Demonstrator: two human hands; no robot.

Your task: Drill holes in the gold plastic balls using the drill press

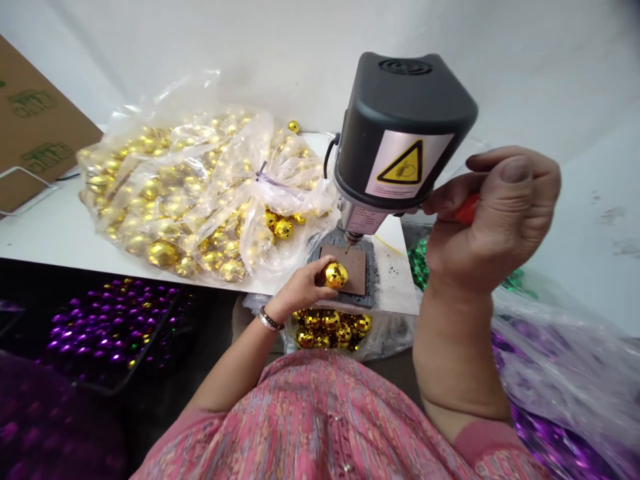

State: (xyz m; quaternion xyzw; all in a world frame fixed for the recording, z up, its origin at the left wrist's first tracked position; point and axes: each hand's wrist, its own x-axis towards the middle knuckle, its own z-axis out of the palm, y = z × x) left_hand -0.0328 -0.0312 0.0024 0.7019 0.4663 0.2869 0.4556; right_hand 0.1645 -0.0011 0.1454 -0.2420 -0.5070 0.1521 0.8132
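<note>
My left hand (pixel 311 285) pinches a shiny gold ball (pixel 335 275) over the front of a brown square plate (pixel 356 270) on the drill press base. Above the plate points the thin bit (pixel 348 247) of a drill press (pixel 407 133), apart from the ball. At the right of the black motor housing, my right hand (pixel 493 217) is closed round a red knob (pixel 468 209) of the machine. A clear bag of gold balls (pixel 175 193) lies on the white table to the left of the machine.
Beneath the white table's (pixel 40 237) front edge is an open bag of gold balls (pixel 330 330). Purple balls (pixel 110 327) fill a crate at the lower left. A cardboard box (pixel 37 120) stands far left. Green balls (pixel 419 261) and bagged purple ones (pixel 565 400) lie right.
</note>
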